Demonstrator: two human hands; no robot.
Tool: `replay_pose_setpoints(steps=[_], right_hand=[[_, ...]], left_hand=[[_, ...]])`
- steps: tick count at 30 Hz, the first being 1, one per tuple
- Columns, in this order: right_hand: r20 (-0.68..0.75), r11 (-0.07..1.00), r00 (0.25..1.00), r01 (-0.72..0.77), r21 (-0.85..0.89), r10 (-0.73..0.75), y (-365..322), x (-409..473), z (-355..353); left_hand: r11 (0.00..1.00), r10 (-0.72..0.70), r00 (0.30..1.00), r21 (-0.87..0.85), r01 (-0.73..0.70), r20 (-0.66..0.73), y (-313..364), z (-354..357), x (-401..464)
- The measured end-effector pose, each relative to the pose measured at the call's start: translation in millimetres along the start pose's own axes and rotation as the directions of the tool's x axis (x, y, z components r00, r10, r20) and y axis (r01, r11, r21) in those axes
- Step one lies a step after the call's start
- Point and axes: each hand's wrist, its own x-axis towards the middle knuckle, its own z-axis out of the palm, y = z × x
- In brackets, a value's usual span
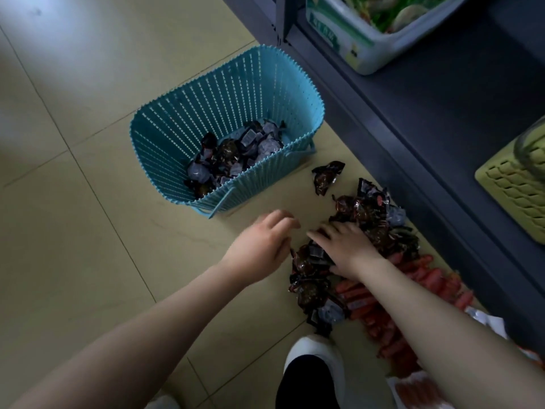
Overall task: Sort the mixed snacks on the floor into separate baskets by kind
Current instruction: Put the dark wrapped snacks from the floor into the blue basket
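Grip: right hand point(345, 246) flat on dark packets point(365, 219), nothing held; left hand point(262, 240) loose, empty. Next I grab packets w/ right hand, drop in blue basket point(165, 137).

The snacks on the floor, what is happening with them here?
A person is sorting them. The right hand rests on the pile of dark wrapped snacks, its fingers spread over the packets. The left hand hovers beside it, holding nothing. The blue basket already holds dark packets. Red sausage sticks still lie on the floor.
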Motion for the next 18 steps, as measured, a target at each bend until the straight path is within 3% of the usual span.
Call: replay_pose_setpoints(steps=[2, 4, 7, 10, 14, 16, 18], right_hand=[[-0.057, 1.0, 0.998, -0.026, 0.004, 0.027, 5.3, 5.2, -5.5], [-0.116, 0.994, 0.991, -0.052, 0.099, 0.063, 13.1, 7.9, -11.5], [-0.261, 0.902, 0.951, -0.036, 0.431, 0.163, 22.9, 4.4, -18.8], [-0.324, 0.536, 0.839, 0.046, 0.843, 0.437, 24.7, -5.6, -31.1], [-0.332, 0.071, 0.786, 0.347, 0.935, 0.521, 16.4, -20.2, -61.6], [-0.366, -0.006, 0.786, 0.426, 0.905, 0.498, 12.4, -25.5, -81.3], [-0.402, 0.015, 0.778, 0.451, 0.892, 0.483, 7.8, -25.2, -103.0]], left_hand=[[0.984, -0.155, 0.97, -0.059, 0.169, 0.185, -0.8, 24.6, -4.0], [0.944, -0.306, 0.881, -0.007, 0.331, 0.36, -2.2, 45.7, -4.7], [0.94, -0.337, 0.831, 0.1, 0.328, 0.444, 4.9, 68.5, -1.3], [0.927, -0.373, 0.833, 0.214, 0.31, 0.409, 11.3, 83.6, 7.3], [0.929, -0.312, 0.854, 0.324, 0.181, 0.417, 9.1, 89.9, 20.2], [0.935, -0.307, 0.858, 0.301, 0.19, 0.412, 6.7, 77.9, 24.5], [0.937, -0.343, 0.873, 0.188, 0.293, 0.348, 4.9, 52.8, 26.3]])
